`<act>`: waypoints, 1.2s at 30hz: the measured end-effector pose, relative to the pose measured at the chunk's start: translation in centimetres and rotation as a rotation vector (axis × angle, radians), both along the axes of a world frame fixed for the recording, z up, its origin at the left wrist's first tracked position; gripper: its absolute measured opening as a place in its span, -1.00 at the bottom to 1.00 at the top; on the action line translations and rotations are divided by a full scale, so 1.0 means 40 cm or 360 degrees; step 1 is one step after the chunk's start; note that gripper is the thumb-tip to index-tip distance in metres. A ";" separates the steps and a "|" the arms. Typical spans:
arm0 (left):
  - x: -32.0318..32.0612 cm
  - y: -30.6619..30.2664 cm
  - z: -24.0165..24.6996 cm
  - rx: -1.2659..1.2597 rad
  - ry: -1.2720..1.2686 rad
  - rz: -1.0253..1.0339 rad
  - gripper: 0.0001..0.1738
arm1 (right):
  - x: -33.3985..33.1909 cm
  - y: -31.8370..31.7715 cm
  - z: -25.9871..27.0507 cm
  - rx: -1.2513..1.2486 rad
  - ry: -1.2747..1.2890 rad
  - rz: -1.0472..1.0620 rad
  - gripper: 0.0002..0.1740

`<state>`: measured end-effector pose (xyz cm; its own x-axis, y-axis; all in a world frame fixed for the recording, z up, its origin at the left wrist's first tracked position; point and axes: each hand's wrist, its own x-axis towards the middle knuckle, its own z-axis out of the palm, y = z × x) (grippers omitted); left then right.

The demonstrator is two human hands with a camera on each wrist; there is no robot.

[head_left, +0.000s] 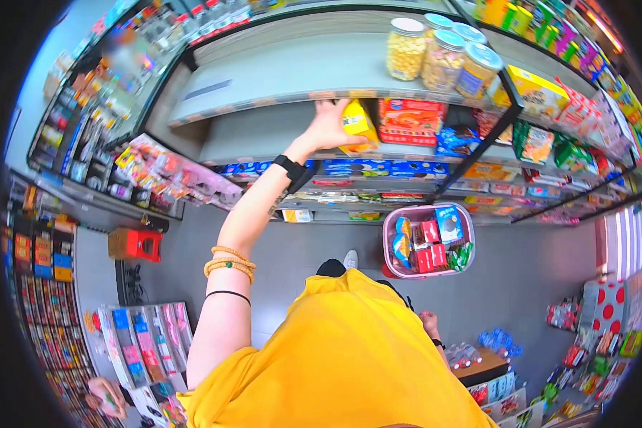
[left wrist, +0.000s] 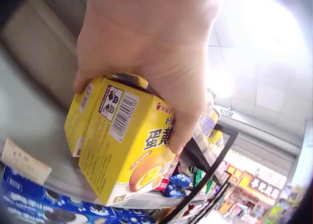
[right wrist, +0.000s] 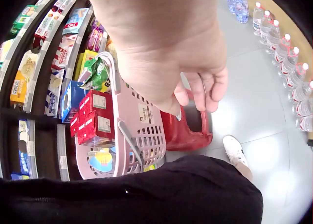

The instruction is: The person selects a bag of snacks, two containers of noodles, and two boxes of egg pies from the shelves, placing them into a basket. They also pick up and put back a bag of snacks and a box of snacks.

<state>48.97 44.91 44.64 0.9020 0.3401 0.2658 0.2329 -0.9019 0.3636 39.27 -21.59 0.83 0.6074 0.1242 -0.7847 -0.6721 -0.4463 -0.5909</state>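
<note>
My left hand (head_left: 328, 127) reaches onto the middle shelf and grips yellow snack boxes (left wrist: 132, 141), thumb on the printed front and fingers over the far side. Two yellow boxes show side by side in the left wrist view, barcodes facing the camera. To their right on that shelf stands a red snack package (head_left: 409, 121). My right hand (right wrist: 171, 63) hangs by my side with its fingers loosely curled and nothing in them. Below it in the right wrist view is a pink shopping basket (right wrist: 146, 114), holding red boxes (right wrist: 95, 116), a blue box and green packets.
Lidded jars (head_left: 405, 50) stand on the shelf above. Blue packages (head_left: 385, 169) line the shelf below. A red stand (right wrist: 188, 133) is beside the basket on the grey floor. Water bottles (right wrist: 283, 50) stand in a row behind me. A black upright post divides the shelves at right.
</note>
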 end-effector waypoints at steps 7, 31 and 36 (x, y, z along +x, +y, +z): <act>-0.147 -0.106 -0.006 -0.0501 -0.0345 0.0025 0.36 | 0.100 0.067 0.007 0.0052 0.0112 0.0234 -0.91; -0.334 -0.638 -0.334 -0.1331 0.0756 -0.0696 0.30 | 0.203 0.465 0.672 0.1244 -0.0274 0.1229 0.42; -0.291 -0.626 -0.340 -0.1440 0.0991 -0.0965 0.22 | 0.178 0.412 0.658 0.1271 -0.0331 0.1094 0.31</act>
